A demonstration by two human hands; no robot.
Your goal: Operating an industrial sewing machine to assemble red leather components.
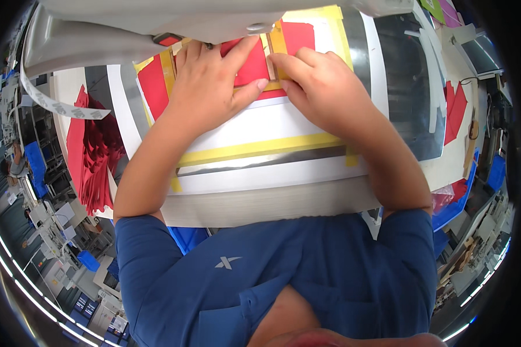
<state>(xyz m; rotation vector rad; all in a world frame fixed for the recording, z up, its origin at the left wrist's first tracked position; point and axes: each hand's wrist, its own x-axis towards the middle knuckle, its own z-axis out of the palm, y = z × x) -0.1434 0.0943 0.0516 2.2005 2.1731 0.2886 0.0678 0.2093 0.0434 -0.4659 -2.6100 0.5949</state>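
Note:
My left hand (208, 87) lies flat with fingers spread on a red fabric-like piece (252, 66), its thumb along the lower edge. My right hand (327, 84) is curled, with index finger and thumb down at a narrow brownish strip (272, 66) along the right side of that piece; whatever lies between the fingertips is too small to make out. The piece sits in a yellow-edged frame on a white board (255, 124) bordered with yellow tape (266, 148). More red shows at the left (153, 87) and right (300, 37) of the frame.
A grey machine arm (127, 34) hangs low over the far side of the hands. A printed white tape strip (63, 105) dangles at left, by a stack of red pieces (90, 156). More red pieces (456, 113) and a blue bin (457, 202) are at right.

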